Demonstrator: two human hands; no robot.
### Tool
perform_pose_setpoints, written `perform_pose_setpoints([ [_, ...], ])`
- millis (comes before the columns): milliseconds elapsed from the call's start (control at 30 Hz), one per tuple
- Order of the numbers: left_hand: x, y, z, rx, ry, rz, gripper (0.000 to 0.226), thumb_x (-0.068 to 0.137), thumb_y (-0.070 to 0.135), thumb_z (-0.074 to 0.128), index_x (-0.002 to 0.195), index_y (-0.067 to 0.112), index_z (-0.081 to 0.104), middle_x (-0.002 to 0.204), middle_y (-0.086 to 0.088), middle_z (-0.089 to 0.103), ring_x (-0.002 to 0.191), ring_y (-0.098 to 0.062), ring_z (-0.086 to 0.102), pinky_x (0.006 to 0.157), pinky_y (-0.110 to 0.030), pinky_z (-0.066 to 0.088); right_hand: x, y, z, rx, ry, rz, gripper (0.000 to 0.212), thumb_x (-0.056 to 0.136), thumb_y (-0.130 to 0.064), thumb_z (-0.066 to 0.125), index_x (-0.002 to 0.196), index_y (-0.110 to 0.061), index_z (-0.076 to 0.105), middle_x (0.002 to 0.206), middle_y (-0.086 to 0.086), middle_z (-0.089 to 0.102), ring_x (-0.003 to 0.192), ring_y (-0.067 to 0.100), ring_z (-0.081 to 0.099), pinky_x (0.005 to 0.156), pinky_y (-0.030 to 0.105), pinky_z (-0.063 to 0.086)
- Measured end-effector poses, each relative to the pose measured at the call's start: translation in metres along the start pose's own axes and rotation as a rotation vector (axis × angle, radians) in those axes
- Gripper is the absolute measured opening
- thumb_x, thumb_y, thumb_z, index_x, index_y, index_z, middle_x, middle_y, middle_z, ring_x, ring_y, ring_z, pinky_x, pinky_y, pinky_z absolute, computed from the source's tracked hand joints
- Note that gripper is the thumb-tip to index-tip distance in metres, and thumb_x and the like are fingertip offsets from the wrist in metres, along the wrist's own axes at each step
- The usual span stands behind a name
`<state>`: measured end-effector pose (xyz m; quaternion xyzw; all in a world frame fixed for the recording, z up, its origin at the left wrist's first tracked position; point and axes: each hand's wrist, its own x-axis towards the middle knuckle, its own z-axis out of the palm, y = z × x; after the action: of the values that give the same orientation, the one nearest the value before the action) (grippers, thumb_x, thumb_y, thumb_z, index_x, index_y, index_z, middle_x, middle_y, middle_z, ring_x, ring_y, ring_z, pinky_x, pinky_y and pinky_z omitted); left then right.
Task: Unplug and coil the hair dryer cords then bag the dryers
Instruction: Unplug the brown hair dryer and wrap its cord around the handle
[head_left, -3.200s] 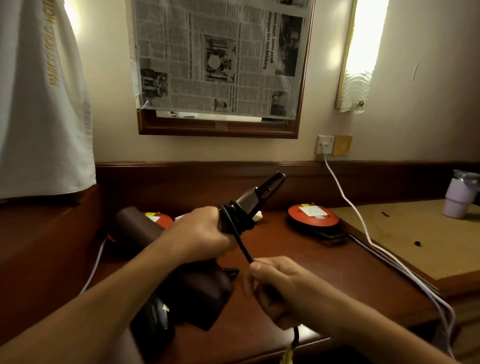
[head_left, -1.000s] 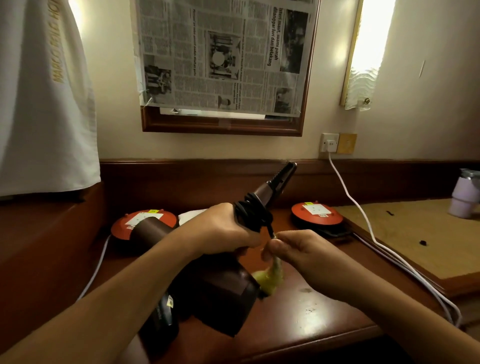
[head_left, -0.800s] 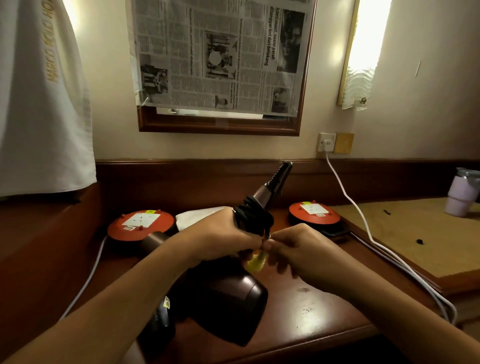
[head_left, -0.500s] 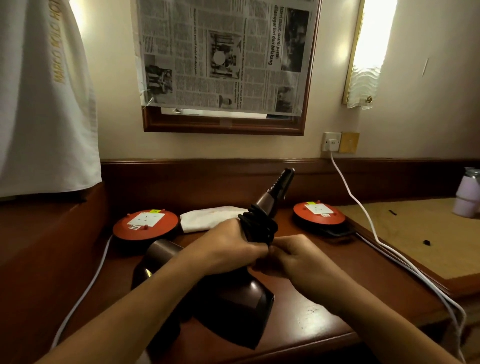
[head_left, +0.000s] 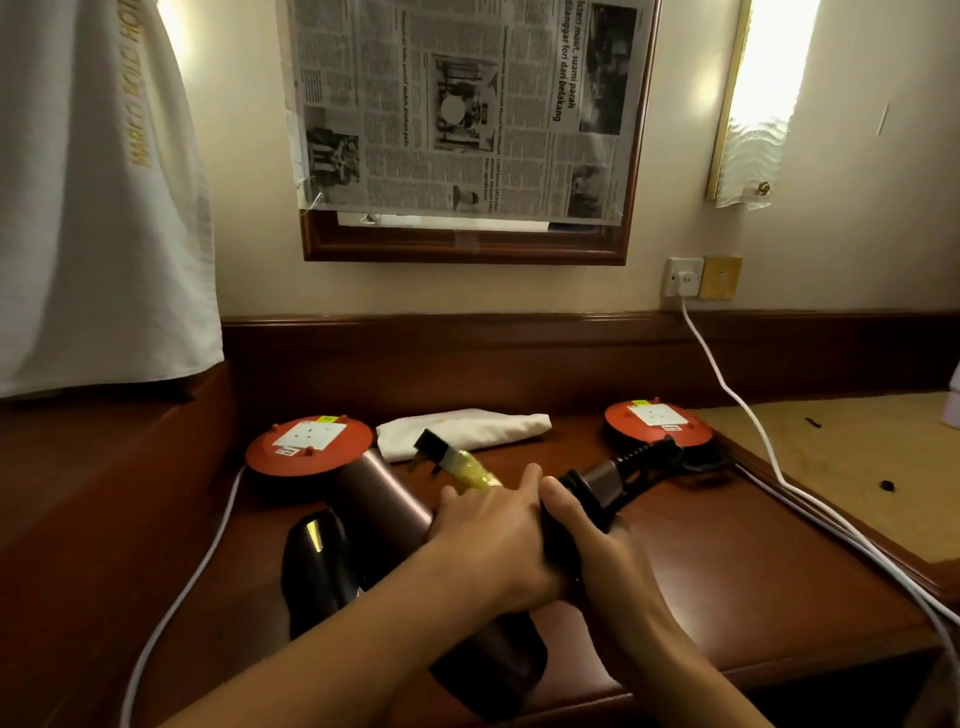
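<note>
Both forearms and hands are bare, no sleeves showing.

Newspaper (head_left: 457, 104) headline apparently reads "suami parah"; towel (head_left: 98, 182) "MARCO POLO".

Wooden desk (head_left: 727, 587): two orange reels (head_left: 309, 445) (head_left: 658, 421), folded cloth (head_left: 462, 428), white cable (head_left: 810, 506).

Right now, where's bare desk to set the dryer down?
Bare wood right of the hands, bordered by the right reel and white cables. Crowded on the left: left reel, folded cloth, dark dryer.
</note>
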<state>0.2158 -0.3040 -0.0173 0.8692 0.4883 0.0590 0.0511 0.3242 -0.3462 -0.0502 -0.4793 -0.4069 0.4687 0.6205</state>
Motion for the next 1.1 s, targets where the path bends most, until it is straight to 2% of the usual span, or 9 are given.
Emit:
perform_pose_setpoints([
  [67,0.007,0.003,0.006,0.062,0.002,0.015,0.091,0.080,0.055,0.060,0.153,0.027,0.014,0.148,-0.005,0.046,0.122,-0.033,0.053,0.107,-0.058,0.022,0.001,0.005,-0.003,0.044,0.054,-0.003,0.022,0.070,-0.041,0.074,0.079,-0.021,0.080,0.089,0.013,0.078,0.087,0.027,0.076,0.087,0.053,0.058],
  [200,0.017,0.007,0.017,0.107,0.111,0.107,0.104,0.082,0.060,0.057,0.155,0.020,-0.005,0.118,-0.005,0.066,0.116,-0.029,0.057,0.112,-0.051,0.024,0.006,0.015,-0.020,0.077,0.154,0.035,0.028,0.079,-0.036,0.071,0.085,-0.009,0.076,0.086,0.016,0.077,0.085,0.031,0.075,0.075,0.048,0.060],
  [267,0.017,0.004,0.019,0.063,0.168,0.200,0.093,0.087,0.057,0.056,0.156,0.020,0.005,0.117,-0.002,0.066,0.114,-0.023,0.058,0.111,-0.043,0.032,0.011,0.019,-0.033,0.075,0.219,0.065,0.034,0.085,-0.035,0.069,0.091,-0.003,0.073,0.087,0.018,0.077,0.084,0.032,0.075,0.065,0.041,0.059],
  [400,0.018,-0.015,0.025,-0.170,0.400,0.354,0.053,0.091,0.043,0.054,0.141,0.030,0.044,0.119,0.009,0.063,0.111,-0.009,0.056,0.100,-0.028,0.043,0.029,0.031,-0.066,0.124,0.406,0.120,0.038,0.084,-0.038,0.072,0.094,-0.002,0.068,0.088,0.021,0.075,0.085,0.035,0.072,0.066,0.040,0.056],
  [533,0.024,-0.065,0.047,-0.241,0.586,0.115,0.046,0.086,0.045,0.041,0.124,0.029,0.060,0.121,0.008,0.062,0.115,-0.010,0.054,0.097,-0.031,0.044,0.049,0.042,-0.089,0.181,0.496,0.196,0.040,0.085,-0.041,0.073,0.091,-0.003,0.066,0.091,0.020,0.073,0.094,0.036,0.070,0.068,0.041,0.057],
  [667,0.023,-0.103,0.076,-0.069,0.418,-0.131,0.063,0.086,0.055,0.025,0.136,0.027,0.052,0.134,0.008,0.054,0.126,-0.012,0.046,0.105,-0.032,0.035,0.066,0.045,-0.094,0.185,0.508,0.202,0.038,0.085,-0.043,0.073,0.090,-0.006,0.065,0.095,0.016,0.071,0.093,0.030,0.069,0.073,0.043,0.059],
  [767,0.023,-0.108,0.093,-0.042,0.340,-0.134,0.064,0.088,0.054,0.029,0.144,0.027,0.045,0.145,0.005,0.047,0.138,-0.014,0.037,0.116,-0.034,0.026,0.080,0.049,-0.090,0.175,0.502,0.236,0.038,0.085,-0.046,0.073,0.090,-0.009,0.065,0.094,0.013,0.071,0.089,0.027,0.069,0.076,0.044,0.059],
  [900,0.026,-0.108,0.104,0.025,0.312,-0.141,0.057,0.096,0.045,0.045,0.149,0.026,0.039,0.155,-0.001,0.036,0.148,-0.018,0.021,0.123,-0.038,0.012,0.100,0.059,-0.087,0.136,0.497,0.268,0.039,0.084,-0.047,0.074,0.095,-0.011,0.063,0.096,0.012,0.070,0.090,0.029,0.070,0.068,0.042,0.060],
  [1100,0.027,-0.110,0.113,0.099,0.283,-0.126,0.053,0.092,0.036,0.057,0.142,0.022,0.048,0.151,-0.005,0.044,0.148,-0.024,0.024,0.121,-0.043,0.015,0.116,0.067,-0.091,0.081,0.482,0.340,0.038,0.083,-0.049,0.074,0.094,-0.016,0.057,0.099,0.012,0.068,0.095,0.030,0.068,0.078,0.045,0.060],
])
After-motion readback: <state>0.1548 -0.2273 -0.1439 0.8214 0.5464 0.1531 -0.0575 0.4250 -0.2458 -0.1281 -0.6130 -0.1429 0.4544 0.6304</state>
